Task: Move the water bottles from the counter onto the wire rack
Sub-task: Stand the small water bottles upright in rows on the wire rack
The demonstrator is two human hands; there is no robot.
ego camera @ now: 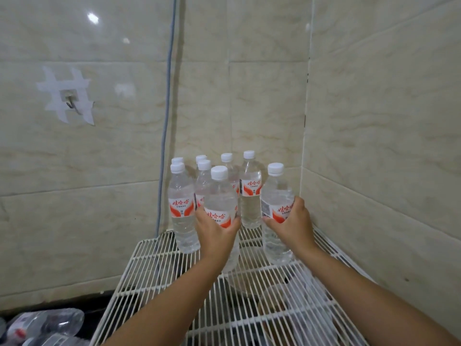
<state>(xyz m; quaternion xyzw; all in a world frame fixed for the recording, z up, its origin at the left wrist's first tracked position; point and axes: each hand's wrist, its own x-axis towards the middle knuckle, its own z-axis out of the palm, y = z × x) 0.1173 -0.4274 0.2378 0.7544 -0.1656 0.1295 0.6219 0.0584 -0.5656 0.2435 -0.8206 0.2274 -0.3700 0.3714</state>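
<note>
A white wire rack [159, 268] fills the lower middle, set into the tiled corner. Several clear water bottles with white caps and red-and-white labels stand upright at its far end, such as the left bottle [181, 208] and a back bottle [250, 193]. My left hand [215, 233] grips a bottle [220, 196] around its label, upright over the rack's middle. My right hand [293, 226] grips another bottle [275, 193] around its label, upright, its base at the rack's wires on the right.
Tiled walls close in behind and on the right. A grey cable [167, 96] runs down the back wall to the rack's far left corner. A taped hook [69, 102] hangs on the left wall. More bottles [50, 323] lie on their sides at bottom left.
</note>
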